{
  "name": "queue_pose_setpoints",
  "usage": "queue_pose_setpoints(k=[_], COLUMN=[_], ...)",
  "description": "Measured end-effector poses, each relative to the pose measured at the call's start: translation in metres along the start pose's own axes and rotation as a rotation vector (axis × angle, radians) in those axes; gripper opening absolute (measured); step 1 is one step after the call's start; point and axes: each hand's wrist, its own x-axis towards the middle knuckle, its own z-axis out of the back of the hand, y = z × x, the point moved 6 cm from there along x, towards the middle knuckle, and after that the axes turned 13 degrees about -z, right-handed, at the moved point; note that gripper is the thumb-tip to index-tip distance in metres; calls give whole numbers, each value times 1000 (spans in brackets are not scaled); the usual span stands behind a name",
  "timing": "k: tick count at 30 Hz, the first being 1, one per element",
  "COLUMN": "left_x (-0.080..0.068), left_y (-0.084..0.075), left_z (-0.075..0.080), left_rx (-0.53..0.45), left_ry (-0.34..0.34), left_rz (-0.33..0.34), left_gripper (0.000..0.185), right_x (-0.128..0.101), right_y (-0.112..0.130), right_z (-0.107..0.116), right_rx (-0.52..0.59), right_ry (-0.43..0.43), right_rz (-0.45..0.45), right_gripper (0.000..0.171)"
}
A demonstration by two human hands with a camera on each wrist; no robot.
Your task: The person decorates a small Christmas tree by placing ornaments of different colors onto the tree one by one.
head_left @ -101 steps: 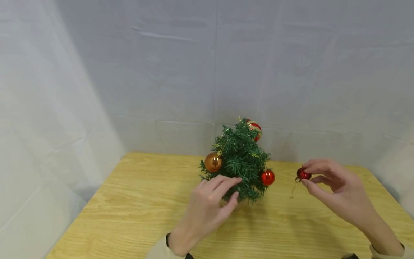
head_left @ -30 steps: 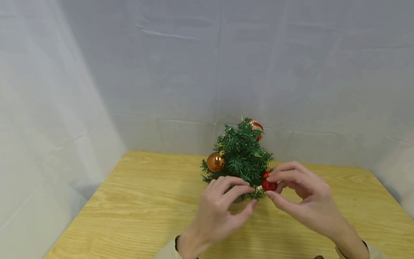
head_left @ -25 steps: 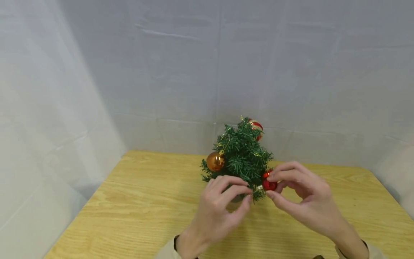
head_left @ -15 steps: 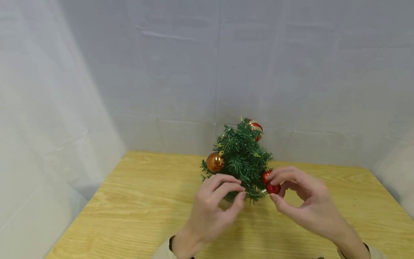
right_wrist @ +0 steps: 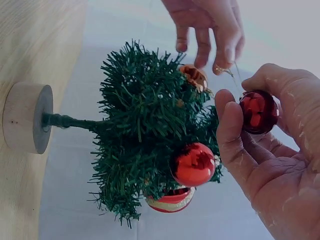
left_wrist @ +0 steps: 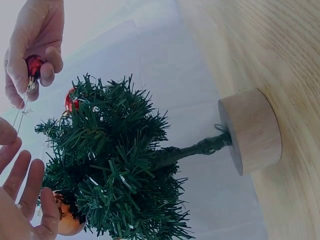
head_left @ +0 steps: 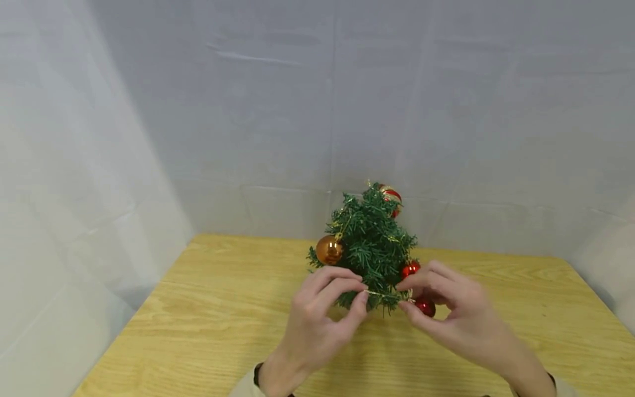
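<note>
My right hand [head_left: 448, 309] pinches the small red bauble [head_left: 425, 306] beside the mini Christmas tree [head_left: 369, 248], my left hand [head_left: 322, 314] pinching its gold string [head_left: 384, 295] taut; three baubles hang, this one remains unhung.

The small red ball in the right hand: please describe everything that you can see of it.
The small red ball is round, shiny and dark red, glossy like glass or plastic. The right hand pinches it between thumb and fingers, in front of the small tree's lower branches on its right side, above the wooden table. A thin gold string runs from it towards the left hand, whose fingertips pinch the string's other end. It is not yet hung on a branch.
</note>
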Motion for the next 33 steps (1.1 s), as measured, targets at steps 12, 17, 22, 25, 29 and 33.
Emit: queue_pose_setpoints(k=[12,17,22,25,29,33], left_x=[0,-1,-4,-6,-9,-11], left_y=[0,2,5,7,8,5], left_z=[3,4,6,7,8,8], left_rx=[-2,-5,-12,-6,10,121], left_ry=[1,13,49,73,96,135], left_rz=[26,43,82,90,80,-4], left_gripper=[7,10,11,11,11,3], right_x=[5,4,1,0,-2,-3], right_y=[4,3,1,1,3,5], right_z=[-15,-20,-23,-26,-29,-33], right_rx=[-148,-124,-121,-153,-207,-275], right_ry=[-24,-8,-6,-21,-83,-157], right_rz=[58,52,5,7,75,172], right_gripper=[15,3,16,4,24,28])
